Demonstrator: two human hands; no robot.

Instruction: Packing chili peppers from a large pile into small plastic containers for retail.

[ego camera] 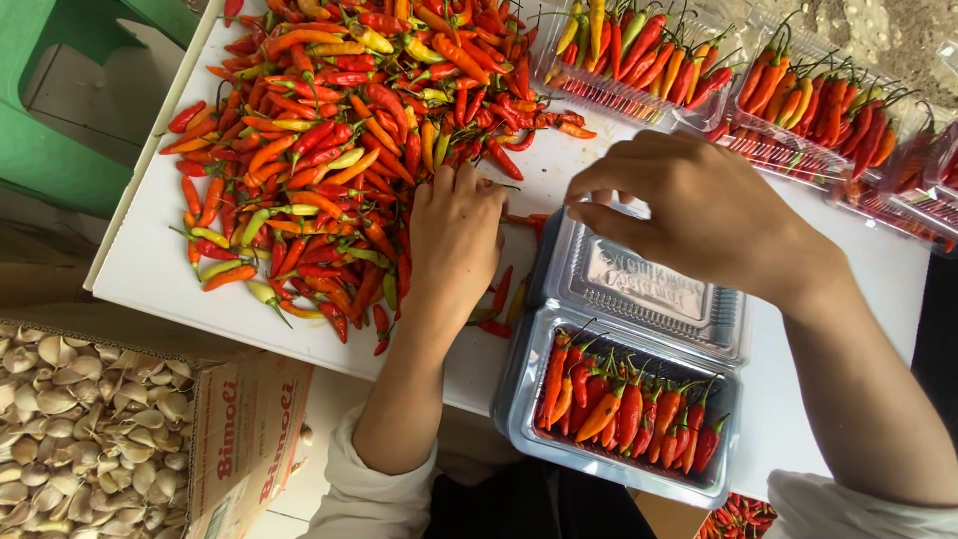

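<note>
On the counter: a white, smooth counter carries a loose heap of chillies, slim, glossy and curved, red and orange with some yellow-green, thin green stalks.
My left hand: lies palm down at the heap's near edge, fingers close together and touching the chillies; whether they pinch one I cannot tell.
My right hand: hovers over the open lid, fingers curled, tips drawn together; I cannot tell if they hold anything.
Open box: clear thin plastic, hinged, rounded corners; chillies laid side by side in it, stalks pointing away from me.
Lid: clear, ribbed, flung back flat, just beyond the box.
Filled boxes: same clear plastic, in a row along the far edge, packed with chillies.
Carton: brown cardboard, below the counter to my left, full of pale, papery garlic cloves.
Strays: a few chillies between my left wrist and the open box.
</note>
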